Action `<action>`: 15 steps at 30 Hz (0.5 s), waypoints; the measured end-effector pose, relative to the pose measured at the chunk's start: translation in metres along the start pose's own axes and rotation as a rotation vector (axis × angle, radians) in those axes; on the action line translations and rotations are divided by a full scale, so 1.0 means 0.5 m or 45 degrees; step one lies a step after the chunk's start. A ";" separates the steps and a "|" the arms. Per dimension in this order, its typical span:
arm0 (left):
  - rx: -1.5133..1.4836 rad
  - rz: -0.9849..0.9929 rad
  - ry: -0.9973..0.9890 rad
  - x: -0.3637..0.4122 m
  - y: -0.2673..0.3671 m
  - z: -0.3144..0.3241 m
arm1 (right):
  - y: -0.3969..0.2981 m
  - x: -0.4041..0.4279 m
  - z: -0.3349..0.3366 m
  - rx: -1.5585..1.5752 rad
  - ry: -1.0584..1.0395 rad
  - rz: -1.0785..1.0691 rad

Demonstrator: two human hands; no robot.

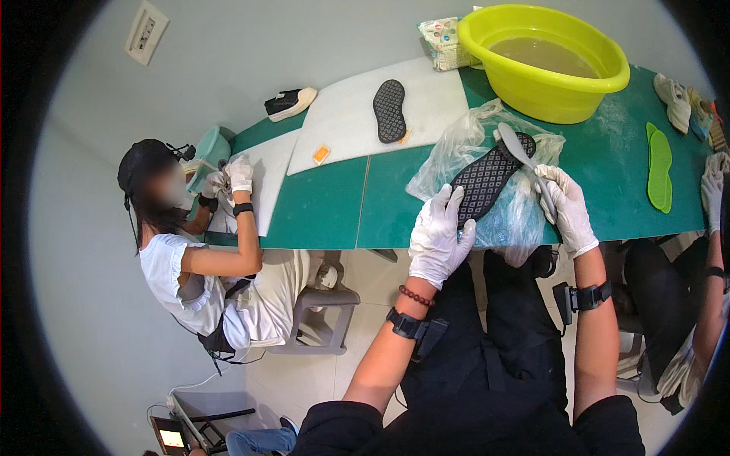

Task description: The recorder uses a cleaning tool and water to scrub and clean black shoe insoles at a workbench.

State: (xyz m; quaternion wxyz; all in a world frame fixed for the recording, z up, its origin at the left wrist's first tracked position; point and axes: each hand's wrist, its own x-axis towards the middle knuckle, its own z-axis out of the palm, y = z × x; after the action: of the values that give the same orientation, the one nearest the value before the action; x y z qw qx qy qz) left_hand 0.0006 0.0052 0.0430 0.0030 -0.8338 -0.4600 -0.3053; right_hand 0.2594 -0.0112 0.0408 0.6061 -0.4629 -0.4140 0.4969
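Both my hands wear white gloves. My left hand (440, 236) grips the lower end of a black shoe sole (485, 179) patterned with light diamonds. My right hand (564, 205) is closed around the handle of a grey brush (516, 148), whose head rests against the sole's upper end. Beneath the sole a crumpled clear plastic bag (450, 159) lies on the green table (396, 196). A second black sole (390, 111) rests on a white foam sheet (342, 122), with an orange-and-white block (321, 154) to its lower left.
A yellow-green basin (547, 85) of cloudy water stands behind the bag, beside a printed packet (447, 43). Green insoles (660, 168) and white shoes (673, 102) lie right. A black shoe (291, 104) sits back left. Co-workers sit at both sides; the left one handles grey material near a teal basin (211, 151).
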 end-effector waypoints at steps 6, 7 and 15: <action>0.050 0.009 0.001 0.003 0.000 0.007 | 0.000 -0.003 0.012 -0.011 0.026 0.027; 0.056 0.010 0.003 0.003 0.001 0.007 | 0.008 0.000 0.009 -0.078 0.026 -0.033; 0.141 0.007 -0.034 0.003 0.009 0.001 | 0.029 0.003 0.021 -0.552 0.118 -0.348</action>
State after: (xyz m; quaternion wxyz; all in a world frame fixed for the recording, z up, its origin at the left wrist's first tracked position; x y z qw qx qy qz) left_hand 0.0047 0.0039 0.0447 0.0440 -0.8376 -0.4738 -0.2683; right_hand 0.2463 -0.0070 0.0290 0.5726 -0.5441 -0.5413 0.2883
